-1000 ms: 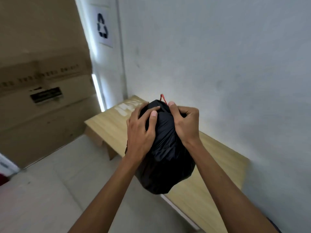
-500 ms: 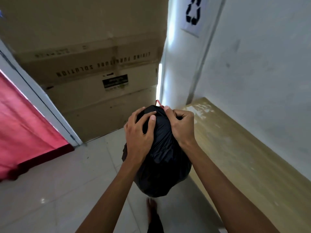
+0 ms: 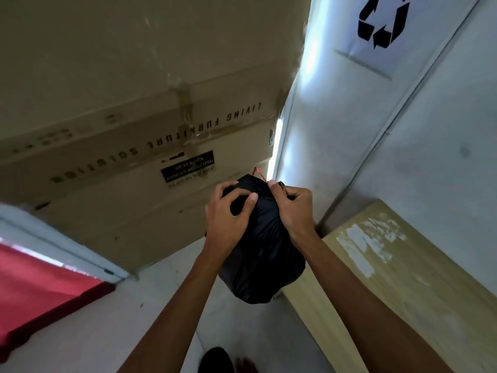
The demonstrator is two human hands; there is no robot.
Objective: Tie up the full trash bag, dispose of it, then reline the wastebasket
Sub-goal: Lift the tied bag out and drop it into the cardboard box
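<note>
A full black trash bag (image 3: 262,254) hangs in mid-air in front of me, held up by both hands above the tiled floor. A red drawstring (image 3: 258,172) sticks up from its gathered top. My left hand (image 3: 228,214) grips the upper left side of the bag with curled fingers. My right hand (image 3: 291,208) pinches the gathered neck of the bag next to the drawstring. No wastebasket is in view.
Large cardboard boxes (image 3: 134,146) stand stacked ahead. A low wooden bench (image 3: 403,278) runs along the white wall at right. A recycling sign (image 3: 382,20) hangs on a white panel at the top right. A red surface (image 3: 35,286) lies at left. My foot (image 3: 231,362) shows at the bottom.
The view has swung left and moved forward: the bench has slid to the right and the boxes are closer. Both hands keep the same hold on the bag.
</note>
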